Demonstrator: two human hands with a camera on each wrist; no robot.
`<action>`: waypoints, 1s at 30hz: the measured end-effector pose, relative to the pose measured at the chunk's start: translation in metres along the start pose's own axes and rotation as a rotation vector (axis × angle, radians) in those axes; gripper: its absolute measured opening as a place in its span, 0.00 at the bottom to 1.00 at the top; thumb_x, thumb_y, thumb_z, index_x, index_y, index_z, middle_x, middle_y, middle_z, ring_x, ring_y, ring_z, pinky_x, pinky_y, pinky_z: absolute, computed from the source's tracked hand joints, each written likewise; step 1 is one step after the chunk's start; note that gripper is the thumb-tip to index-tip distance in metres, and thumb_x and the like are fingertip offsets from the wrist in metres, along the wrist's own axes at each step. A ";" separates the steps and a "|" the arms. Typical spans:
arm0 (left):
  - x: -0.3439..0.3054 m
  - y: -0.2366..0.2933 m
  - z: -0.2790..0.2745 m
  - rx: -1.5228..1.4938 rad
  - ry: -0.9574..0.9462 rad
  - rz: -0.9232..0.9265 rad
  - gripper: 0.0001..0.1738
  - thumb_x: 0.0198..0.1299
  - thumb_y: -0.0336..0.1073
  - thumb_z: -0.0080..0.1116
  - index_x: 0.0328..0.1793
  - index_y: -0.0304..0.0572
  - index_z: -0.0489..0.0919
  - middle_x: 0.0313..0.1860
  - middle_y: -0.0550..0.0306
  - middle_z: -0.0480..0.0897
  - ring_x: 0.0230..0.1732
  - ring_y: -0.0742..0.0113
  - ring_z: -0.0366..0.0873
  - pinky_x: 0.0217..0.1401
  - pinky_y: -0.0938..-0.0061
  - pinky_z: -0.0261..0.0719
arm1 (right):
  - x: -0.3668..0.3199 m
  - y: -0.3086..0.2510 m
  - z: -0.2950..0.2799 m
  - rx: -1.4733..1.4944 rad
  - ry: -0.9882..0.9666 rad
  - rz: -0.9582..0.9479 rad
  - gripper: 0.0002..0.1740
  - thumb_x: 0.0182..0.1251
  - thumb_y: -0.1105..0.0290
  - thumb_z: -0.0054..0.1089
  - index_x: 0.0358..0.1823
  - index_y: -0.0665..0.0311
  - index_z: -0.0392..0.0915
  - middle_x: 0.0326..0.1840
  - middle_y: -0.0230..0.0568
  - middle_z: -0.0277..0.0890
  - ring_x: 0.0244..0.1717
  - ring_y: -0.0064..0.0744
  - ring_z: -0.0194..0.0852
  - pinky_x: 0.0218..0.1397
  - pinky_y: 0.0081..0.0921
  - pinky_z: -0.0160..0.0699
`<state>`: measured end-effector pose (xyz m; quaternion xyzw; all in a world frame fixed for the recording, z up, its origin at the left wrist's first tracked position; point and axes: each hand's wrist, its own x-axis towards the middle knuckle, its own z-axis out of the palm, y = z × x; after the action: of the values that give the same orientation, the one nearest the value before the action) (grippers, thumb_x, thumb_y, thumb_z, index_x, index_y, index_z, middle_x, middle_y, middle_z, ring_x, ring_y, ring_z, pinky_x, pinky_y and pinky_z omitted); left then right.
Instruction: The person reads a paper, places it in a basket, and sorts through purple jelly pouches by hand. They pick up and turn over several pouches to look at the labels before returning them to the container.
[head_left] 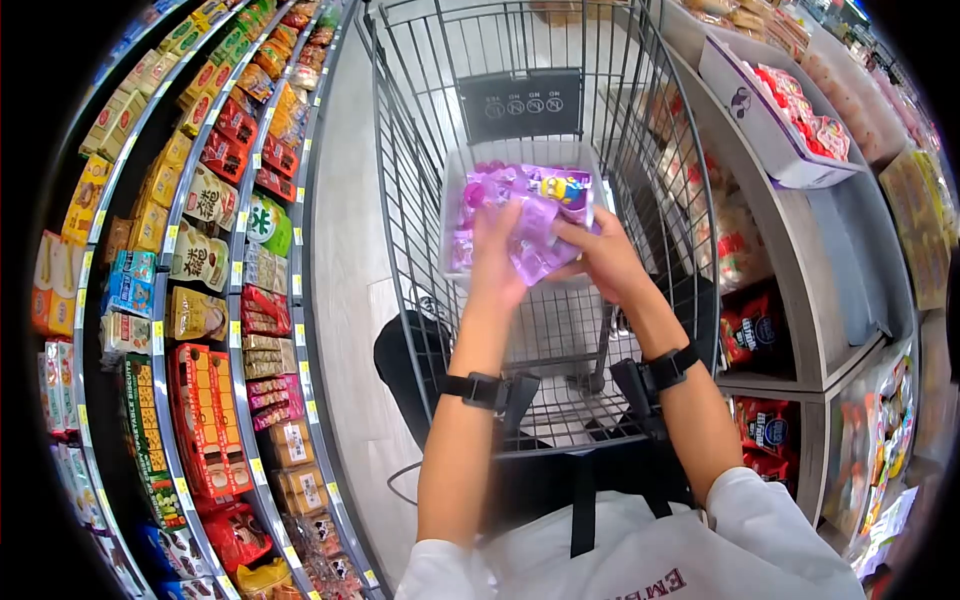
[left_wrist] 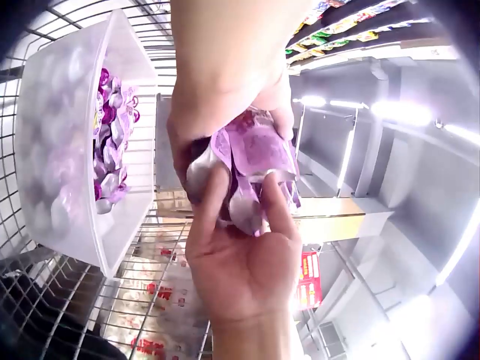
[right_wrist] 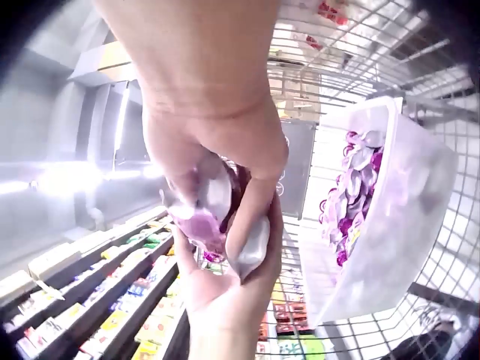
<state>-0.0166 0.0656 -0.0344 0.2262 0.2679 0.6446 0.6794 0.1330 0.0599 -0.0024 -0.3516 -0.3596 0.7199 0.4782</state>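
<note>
Both hands hold shiny purple pouches (head_left: pixel 540 240) over a translucent plastic bin (head_left: pixel 455 172) in a shopping cart. My left hand (head_left: pixel 496 255) grips the bunch from the left, blurred in the head view. From the other side my right hand (head_left: pixel 612 262) pinches it with thumb and fingers. In the left wrist view, fingers of the right hand (left_wrist: pixel 244 274) reach in among the pouches (left_wrist: pixel 255 154). Pale silvery undersides show on the pouches (right_wrist: pixel 214 187) in the right wrist view. More purple pouches (left_wrist: pixel 112 142) with dark purple rings fill the bin's bottom.
The wire cart (head_left: pixel 395 200) surrounds the bin, with a dark sign panel (head_left: pixel 520 103) at its far end. Shelves of packaged snacks (head_left: pixel 205 410) run along the left. Close on the right stands a display unit (head_left: pixel 800 270) with a white carton (head_left: pixel 735 95) on top.
</note>
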 end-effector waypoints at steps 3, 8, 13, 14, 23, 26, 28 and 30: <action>0.000 0.001 0.004 -0.090 -0.027 -0.010 0.26 0.64 0.40 0.61 0.66 0.52 0.67 0.56 0.57 0.77 0.55 0.59 0.78 0.57 0.57 0.80 | -0.012 -0.012 0.008 -0.363 -0.101 -0.073 0.28 0.63 0.64 0.65 0.63 0.64 0.69 0.54 0.39 0.76 0.50 0.30 0.79 0.43 0.29 0.86; -0.002 -0.001 0.008 -0.153 0.032 0.029 0.27 0.64 0.37 0.61 0.67 0.51 0.65 0.57 0.58 0.75 0.56 0.62 0.77 0.58 0.62 0.78 | -0.007 -0.003 0.009 -0.514 -0.013 -0.281 0.30 0.67 0.56 0.62 0.66 0.61 0.69 0.51 0.40 0.78 0.51 0.30 0.76 0.52 0.27 0.76; -0.002 -0.004 0.009 -0.021 0.007 0.069 0.26 0.64 0.44 0.63 0.66 0.54 0.69 0.57 0.60 0.76 0.59 0.64 0.75 0.61 0.60 0.77 | -0.008 -0.007 0.009 -0.499 0.105 -0.177 0.27 0.69 0.51 0.58 0.63 0.59 0.74 0.48 0.42 0.78 0.43 0.28 0.79 0.37 0.24 0.79; -0.001 -0.005 0.008 -0.021 0.011 0.073 0.26 0.64 0.44 0.63 0.66 0.54 0.69 0.57 0.60 0.76 0.59 0.64 0.75 0.61 0.60 0.77 | -0.005 -0.006 0.009 -0.519 0.090 -0.231 0.26 0.68 0.52 0.59 0.61 0.60 0.75 0.47 0.42 0.78 0.38 0.28 0.81 0.28 0.23 0.79; -0.009 0.002 0.017 -0.046 0.007 0.012 0.24 0.64 0.43 0.63 0.64 0.50 0.70 0.55 0.58 0.77 0.56 0.64 0.76 0.59 0.61 0.80 | -0.022 -0.037 0.011 -0.653 -0.003 -0.136 0.23 0.61 0.53 0.68 0.51 0.60 0.81 0.33 0.32 0.78 0.26 0.20 0.78 0.20 0.17 0.68; -0.006 -0.004 0.016 -0.050 -0.037 0.036 0.23 0.65 0.41 0.62 0.64 0.49 0.71 0.56 0.58 0.78 0.56 0.64 0.77 0.58 0.60 0.80 | -0.019 -0.037 0.006 -0.640 0.096 -0.146 0.20 0.61 0.53 0.68 0.45 0.61 0.84 0.25 0.27 0.76 0.23 0.18 0.75 0.21 0.17 0.68; -0.006 -0.006 0.018 -0.063 -0.013 0.025 0.22 0.65 0.40 0.62 0.64 0.49 0.71 0.56 0.57 0.78 0.56 0.63 0.78 0.59 0.60 0.81 | -0.020 -0.037 0.007 -0.595 0.119 -0.155 0.19 0.60 0.54 0.69 0.40 0.64 0.85 0.22 0.29 0.74 0.22 0.18 0.72 0.23 0.18 0.68; -0.009 -0.007 0.019 -0.071 0.015 0.010 0.22 0.65 0.39 0.61 0.63 0.49 0.71 0.56 0.57 0.79 0.56 0.63 0.78 0.59 0.60 0.81 | -0.014 -0.030 -0.001 -0.902 0.216 -0.337 0.19 0.61 0.55 0.67 0.41 0.67 0.83 0.22 0.33 0.76 0.22 0.19 0.72 0.25 0.19 0.70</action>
<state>0.0011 0.0572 -0.0240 0.1983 0.2488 0.6589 0.6817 0.1511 0.0555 0.0254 -0.5331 -0.6357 0.3646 0.4228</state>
